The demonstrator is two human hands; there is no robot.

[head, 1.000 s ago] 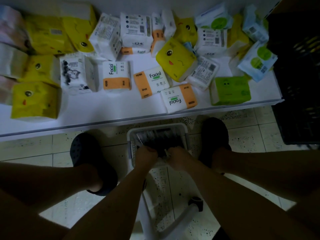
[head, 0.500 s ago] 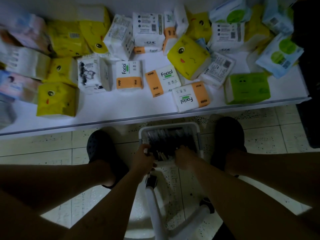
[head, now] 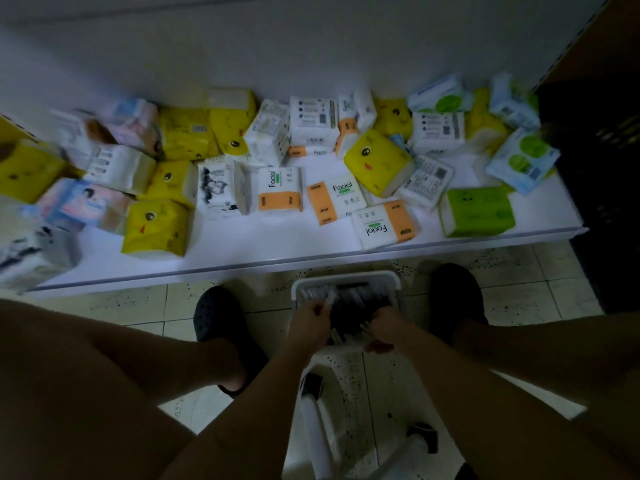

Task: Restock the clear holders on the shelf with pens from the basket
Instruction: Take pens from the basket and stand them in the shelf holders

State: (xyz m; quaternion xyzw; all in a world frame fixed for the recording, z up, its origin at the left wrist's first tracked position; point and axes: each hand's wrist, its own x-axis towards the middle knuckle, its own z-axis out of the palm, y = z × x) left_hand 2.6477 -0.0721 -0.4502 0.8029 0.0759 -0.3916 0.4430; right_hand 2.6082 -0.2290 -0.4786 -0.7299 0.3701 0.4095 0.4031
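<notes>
White basket point(head: 397, 283) holds pens point(head: 360, 306) gripped by left hand point(head: 309, 321), under right hand point(head: 385, 328).

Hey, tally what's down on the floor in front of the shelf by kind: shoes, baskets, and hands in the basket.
Dark shoes: 2, one and another
White basket: 1
Hands in the basket: 2, left hand, right hand
Total: 5
Not counted: pens, too dim and bunched.
</notes>
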